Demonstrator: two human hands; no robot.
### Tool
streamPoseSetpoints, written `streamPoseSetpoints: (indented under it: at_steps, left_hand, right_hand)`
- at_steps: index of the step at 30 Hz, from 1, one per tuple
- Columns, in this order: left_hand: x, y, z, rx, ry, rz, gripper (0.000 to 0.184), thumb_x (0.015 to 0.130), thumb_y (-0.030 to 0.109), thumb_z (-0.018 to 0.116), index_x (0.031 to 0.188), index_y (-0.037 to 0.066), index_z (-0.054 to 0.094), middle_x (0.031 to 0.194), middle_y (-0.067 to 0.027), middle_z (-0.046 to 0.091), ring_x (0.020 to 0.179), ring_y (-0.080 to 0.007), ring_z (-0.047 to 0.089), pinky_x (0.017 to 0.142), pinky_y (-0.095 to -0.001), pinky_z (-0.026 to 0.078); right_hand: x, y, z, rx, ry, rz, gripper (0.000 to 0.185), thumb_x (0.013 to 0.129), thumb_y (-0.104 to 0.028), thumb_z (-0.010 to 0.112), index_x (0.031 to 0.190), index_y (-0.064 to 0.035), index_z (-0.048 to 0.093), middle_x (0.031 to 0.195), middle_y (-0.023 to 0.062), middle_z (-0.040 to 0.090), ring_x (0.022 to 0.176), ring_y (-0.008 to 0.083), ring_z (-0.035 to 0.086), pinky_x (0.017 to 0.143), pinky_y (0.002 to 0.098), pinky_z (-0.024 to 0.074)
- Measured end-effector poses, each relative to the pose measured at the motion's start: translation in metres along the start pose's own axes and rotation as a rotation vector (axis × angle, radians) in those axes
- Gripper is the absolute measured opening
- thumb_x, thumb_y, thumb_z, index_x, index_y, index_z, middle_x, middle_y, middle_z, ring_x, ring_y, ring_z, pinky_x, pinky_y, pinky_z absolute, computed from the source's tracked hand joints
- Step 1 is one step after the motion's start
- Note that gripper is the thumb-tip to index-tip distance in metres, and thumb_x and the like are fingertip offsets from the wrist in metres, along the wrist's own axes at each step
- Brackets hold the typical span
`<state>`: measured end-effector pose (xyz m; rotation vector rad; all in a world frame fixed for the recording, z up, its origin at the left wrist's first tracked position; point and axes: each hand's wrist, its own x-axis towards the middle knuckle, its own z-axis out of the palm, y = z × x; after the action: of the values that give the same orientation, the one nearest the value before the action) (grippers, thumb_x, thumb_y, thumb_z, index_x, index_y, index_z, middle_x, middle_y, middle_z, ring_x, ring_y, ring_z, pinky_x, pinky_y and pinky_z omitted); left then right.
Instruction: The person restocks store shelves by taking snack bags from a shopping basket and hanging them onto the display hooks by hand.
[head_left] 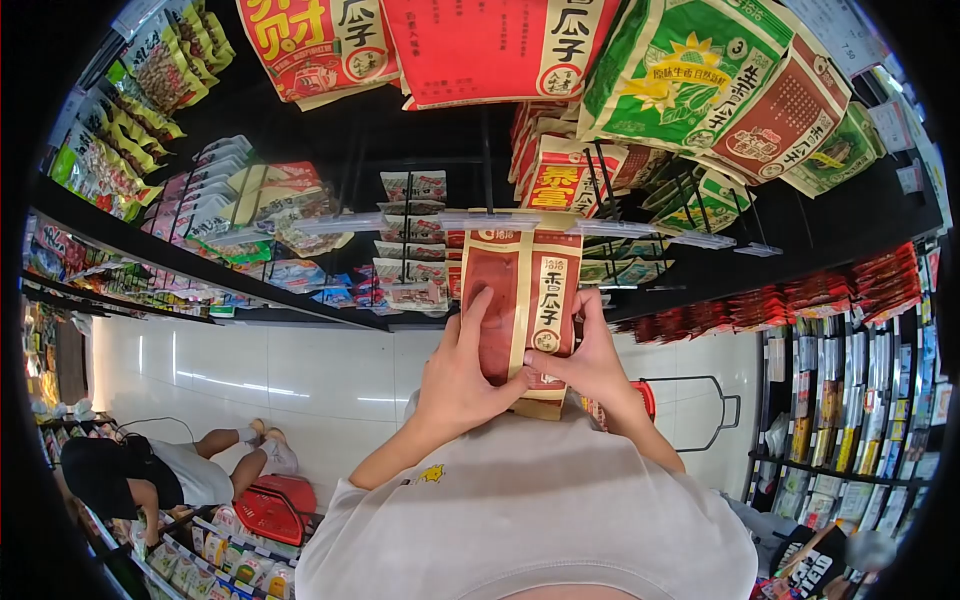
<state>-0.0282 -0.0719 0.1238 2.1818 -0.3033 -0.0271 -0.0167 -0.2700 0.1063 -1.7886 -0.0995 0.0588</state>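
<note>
A red and tan bag of sunflower seeds is held upright in front of my chest, its printed front facing up to me. On its left side my left hand grips it, fingers against the front and thumb near the lower middle. My right hand holds the other edge, its thumb pressed across the lower front. The top of the bag reaches the shelf's clear price strip. Behind it hang small packets on hooks. The back of the bag is hidden.
Large seed bags in red and green hang above. Snack packets fill the left. A red basket stands near another person at lower left. A metal-handled red cart or basket is right of me. Another person is at lower right.
</note>
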Motion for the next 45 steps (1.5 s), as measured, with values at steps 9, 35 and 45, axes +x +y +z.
streamPoseSetpoints:
  at_steps: [9, 35, 45]
  left_hand:
    - [-0.001, 0.000, -0.001, -0.014, -0.009, -0.014, 0.098, 0.068, 0.037, 0.077, 0.147, 0.010, 0.026, 0.113, -0.0237, 0.052, 0.094, -0.0423, 0.061, 0.074, -0.0477, 0.053]
    - [0.000, 0.007, 0.006, -0.011, -0.051, 0.014, 0.097, 0.070, 0.035, 0.079, 0.147, 0.007, 0.026, 0.116, -0.0263, 0.051, 0.098, -0.0430, 0.059, 0.082, -0.0455, 0.051]
    - [-0.015, -0.033, 0.048, -1.014, 0.285, -0.364, 0.070, 0.087, 0.005, 0.061, 0.145, -0.002, 0.022, 0.128, -0.0159, 0.051, 0.112, -0.0230, 0.057, 0.096, -0.0328, 0.045]
  right_hand:
    - [-0.001, 0.000, 0.000, 0.032, -0.015, 0.017, 0.063, 0.066, -0.010, 0.085, 0.105, -0.0067, 0.036, 0.099, 0.0031, 0.046, 0.095, 0.0122, 0.046, 0.088, 0.0283, 0.0416]
    - [0.001, 0.005, -0.024, -0.016, -0.130, -0.004, 0.069, 0.063, -0.011, 0.084, 0.109, -0.0070, 0.034, 0.105, 0.0048, 0.046, 0.099, 0.0137, 0.045, 0.090, 0.0289, 0.0398]
    - [0.002, 0.040, -0.005, 0.491, -0.136, 0.182, 0.039, 0.080, 0.001, 0.070, 0.097, -0.0105, 0.037, 0.093, -0.0006, 0.048, 0.090, 0.0071, 0.048, 0.080, 0.0234, 0.0420]
